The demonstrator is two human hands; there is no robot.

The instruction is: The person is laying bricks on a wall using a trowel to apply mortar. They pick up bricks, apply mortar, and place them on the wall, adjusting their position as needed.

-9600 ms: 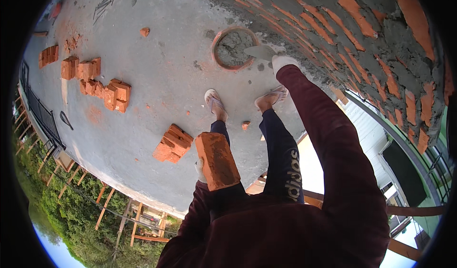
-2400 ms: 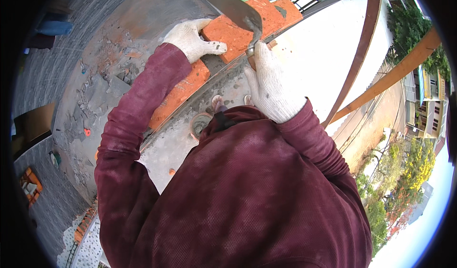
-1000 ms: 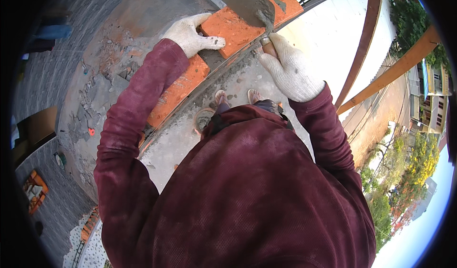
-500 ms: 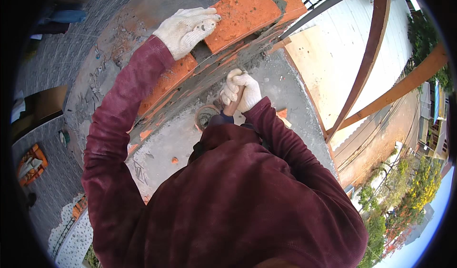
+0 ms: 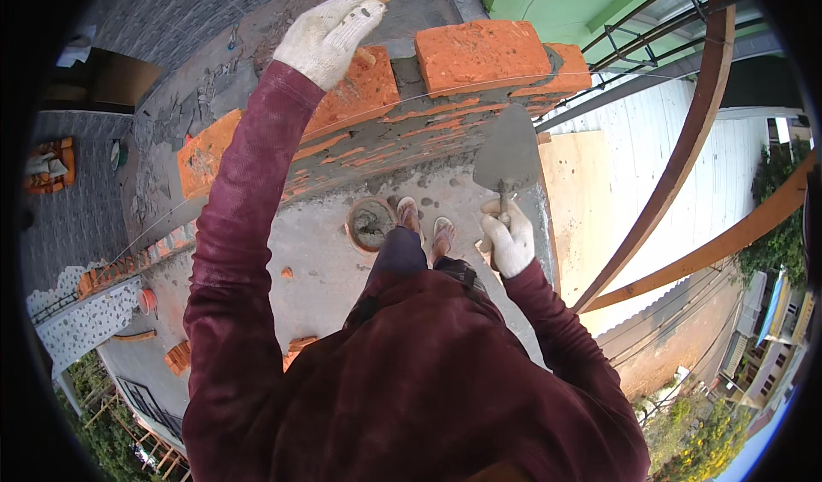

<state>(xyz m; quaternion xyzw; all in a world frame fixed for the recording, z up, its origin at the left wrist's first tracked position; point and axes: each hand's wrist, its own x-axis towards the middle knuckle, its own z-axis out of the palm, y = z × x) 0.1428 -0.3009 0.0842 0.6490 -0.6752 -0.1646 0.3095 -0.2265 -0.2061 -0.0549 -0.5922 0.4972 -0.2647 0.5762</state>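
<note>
My left hand [image 5: 330, 32], in a white knit glove, is raised at the upper left with fingers stretched out, nothing visible in them. Just below it lies an orange brick [image 5: 351, 97] on the wall [image 5: 360, 148]. Farther right another brick [image 5: 479, 54] tops the same wall, with grey mortar [image 5: 408, 71] in the gap between. A thin string [image 5: 646, 74] runs along the course. My gloved right hand [image 5: 509, 238] grips the handle of a trowel [image 5: 505, 148], its broad blade pointing up, below the wall's right part. A round tub of mortar [image 5: 370, 248] stands by my feet.
Wooden boards [image 5: 693, 165] slant across the right side beside a white sheet roof [image 5: 736, 139] and a plywood panel [image 5: 574, 208]. Dark rebar [image 5: 642, 41] juts out at the wall's right end. Loose bricks [image 5: 178, 358] and a railing [image 5: 145, 405] are at the lower left. A green wall rises behind.
Since half a second ago my left hand has come off the right-hand brick and moved up-left. My right hand has moved right and down, showing the trowel blade. The view has shifted.
</note>
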